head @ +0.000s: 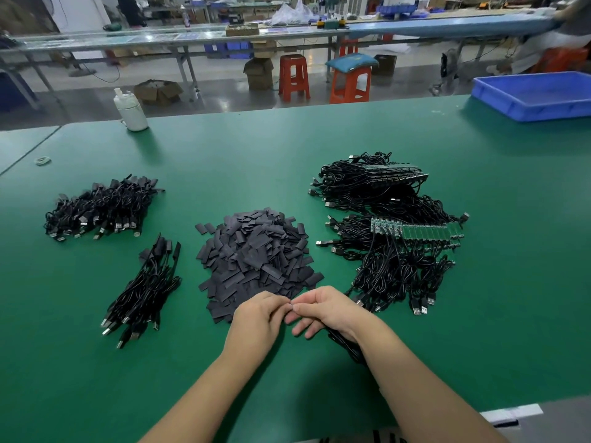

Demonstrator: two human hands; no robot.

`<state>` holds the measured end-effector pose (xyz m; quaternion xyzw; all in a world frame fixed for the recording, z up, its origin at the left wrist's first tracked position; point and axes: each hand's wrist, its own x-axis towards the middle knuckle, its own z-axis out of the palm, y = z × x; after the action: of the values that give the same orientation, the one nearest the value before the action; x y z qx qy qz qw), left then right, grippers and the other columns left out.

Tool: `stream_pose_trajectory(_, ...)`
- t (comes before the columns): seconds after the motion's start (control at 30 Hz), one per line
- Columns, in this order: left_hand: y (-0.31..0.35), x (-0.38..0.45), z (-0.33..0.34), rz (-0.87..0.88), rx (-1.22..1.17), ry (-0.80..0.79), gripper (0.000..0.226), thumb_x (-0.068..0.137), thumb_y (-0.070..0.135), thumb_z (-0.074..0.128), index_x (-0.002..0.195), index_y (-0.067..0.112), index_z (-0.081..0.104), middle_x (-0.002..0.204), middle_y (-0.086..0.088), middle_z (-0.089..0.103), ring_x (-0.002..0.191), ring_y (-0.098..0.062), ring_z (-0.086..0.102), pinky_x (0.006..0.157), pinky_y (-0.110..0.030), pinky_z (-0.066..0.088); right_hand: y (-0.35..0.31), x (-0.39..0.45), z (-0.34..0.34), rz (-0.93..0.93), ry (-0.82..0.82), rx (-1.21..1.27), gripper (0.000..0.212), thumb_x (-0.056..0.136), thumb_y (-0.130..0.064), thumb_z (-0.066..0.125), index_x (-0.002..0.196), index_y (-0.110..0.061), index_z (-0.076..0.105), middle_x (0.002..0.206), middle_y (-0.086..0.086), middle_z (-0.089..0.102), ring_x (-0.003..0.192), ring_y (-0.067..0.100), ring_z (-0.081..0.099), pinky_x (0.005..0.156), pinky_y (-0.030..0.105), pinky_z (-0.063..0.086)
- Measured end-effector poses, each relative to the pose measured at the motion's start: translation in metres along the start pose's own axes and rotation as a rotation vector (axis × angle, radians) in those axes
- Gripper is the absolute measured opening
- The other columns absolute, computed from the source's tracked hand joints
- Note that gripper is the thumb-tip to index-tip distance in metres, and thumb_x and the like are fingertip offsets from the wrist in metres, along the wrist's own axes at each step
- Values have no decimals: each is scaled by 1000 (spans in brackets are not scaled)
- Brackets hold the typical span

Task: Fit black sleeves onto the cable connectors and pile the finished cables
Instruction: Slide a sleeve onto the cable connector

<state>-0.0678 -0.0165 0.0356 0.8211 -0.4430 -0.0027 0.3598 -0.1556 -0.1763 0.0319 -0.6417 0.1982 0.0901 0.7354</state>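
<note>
Black sleeves (256, 254) heaped beyond both hands, left grip (257, 314) and right grip (323, 310) fingertip-to-fingertip, contents hidden, no legible writing.

Two bare forearms, left hand (257, 316), right hand (326, 310), no sleeves, no gloves

Green worktable (287, 148), orange stools (293, 76) behind.

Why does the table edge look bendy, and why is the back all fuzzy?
Head view: the wide lens curves the green table at its far edge; the far benches look soft and shiny with glare; the hands, left and right, cast soft shadows beneath the arms.
</note>
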Motion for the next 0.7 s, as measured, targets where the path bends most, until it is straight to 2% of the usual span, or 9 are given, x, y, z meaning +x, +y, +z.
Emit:
stream_pose_trajectory(0.17, -2, 4, -8, 125, 51, -120, 20, 91, 23, 68, 111, 18, 72, 101, 7, 66, 89, -12, 64, 81, -27, 52, 1, 1, -1, -5, 6, -11, 14, 102, -11, 54, 104, -4, 66, 86, 8, 75, 68, 18, 72, 56, 23, 57)
stream_pose_trajectory(0.27, -5, 7, -14, 163, 109, -173, 26, 94, 21, 63, 119, 17, 69, 109, 5, 66, 95, -16, 65, 84, -31, 52, 2, 1, -1, 3, 6, -5, 15, 102, -12, 54, 108, -4, 64, 89, 10, 76, 69, 19, 72, 55, 23, 56)
stream_pose_trajectory(0.37, -8, 7, -19, 173, 98, -175, 23, 94, 20, 64, 116, 17, 71, 108, 5, 68, 93, -17, 66, 83, -30, 53, 4, 3, 0, 9, 3, -12, 19, 102, -14, 55, 116, -3, 61, 92, 11, 76, 69, 19, 72, 54, 24, 55)
stream_pose_trajectory(0.53, -8, 1, -21, 189, 46, -128, 19, 87, 14, 73, 106, 14, 76, 98, 3, 71, 83, -13, 68, 79, -19, 51, 4, 2, 0, -8, -22, -33, 12, 102, -15, 54, 104, -11, 65, 89, 7, 76, 66, 17, 71, 54, 23, 54)
stream_pose_trajectory(0.7, -6, -2, -18, 213, 29, -97, 20, 83, 12, 77, 103, 12, 77, 97, 3, 73, 83, -11, 70, 79, -15, 51, 5, 4, -1, 5, 1, -21, 13, 102, -15, 54, 103, -6, 64, 76, 6, 72, 59, 17, 67, 52, 25, 54)
